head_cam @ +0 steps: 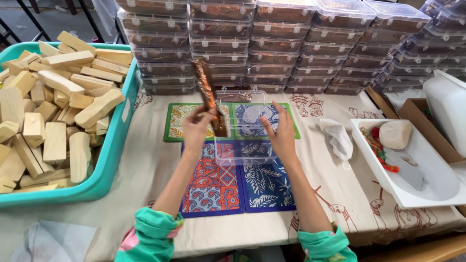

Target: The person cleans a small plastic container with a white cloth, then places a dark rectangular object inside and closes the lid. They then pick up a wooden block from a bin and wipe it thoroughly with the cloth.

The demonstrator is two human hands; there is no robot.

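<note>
My left hand (198, 127) pinches a long brown patterned strip (208, 95) that stands tilted above the left edge of a clear plastic box (242, 127). The box lies open in the middle of the table on patterned tiles (213, 187), its lid raised at the back. My right hand (280, 132) rests with spread fingers on the right side of the box. Both sleeves are green.
A teal tub (114, 160) full of pale wooden blocks (53, 106) fills the left. Stacks of closed clear boxes (291, 43) line the back. At the right, a white tray (412, 189) holds a stone, red bits and a grey scraper; a crumpled cloth (337, 136) lies beside it.
</note>
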